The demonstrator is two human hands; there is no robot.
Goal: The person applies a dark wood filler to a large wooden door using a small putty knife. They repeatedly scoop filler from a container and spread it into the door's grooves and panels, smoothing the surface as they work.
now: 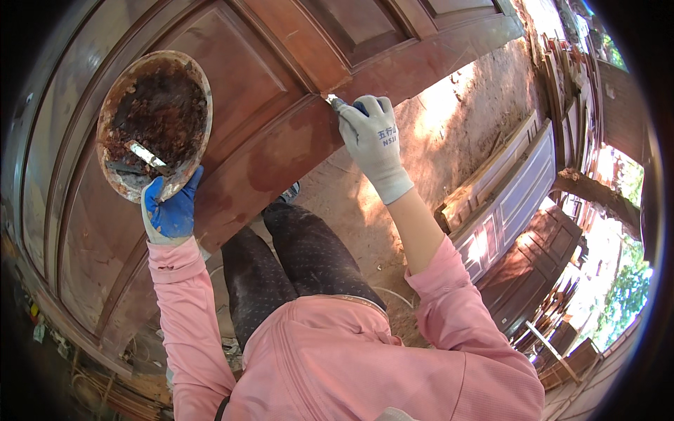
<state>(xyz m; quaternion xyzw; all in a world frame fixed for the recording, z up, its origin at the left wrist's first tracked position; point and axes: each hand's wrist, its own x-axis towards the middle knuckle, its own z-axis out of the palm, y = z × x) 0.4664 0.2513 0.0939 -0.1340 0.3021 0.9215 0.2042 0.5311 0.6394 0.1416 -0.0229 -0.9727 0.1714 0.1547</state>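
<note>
I see left hand point(168, 210), blue-palmed glove, grip closed on rim of shallow bowl point(154, 123), held up against wooden door point(267, 105). Bowl crusted with brown filler, small blade point(146, 154) lying inside. Right hand point(372, 140), grey glove, grip pinching putty knife point(335, 102), blade tip touching door's lower rail. More doors point(512, 203) lean on ground, right.

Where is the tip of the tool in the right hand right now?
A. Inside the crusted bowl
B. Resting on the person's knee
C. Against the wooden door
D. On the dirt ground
C: the right hand holds the small tool with its tip against the reddish wooden door, while the left hand holds the bowl apart from it.
</note>
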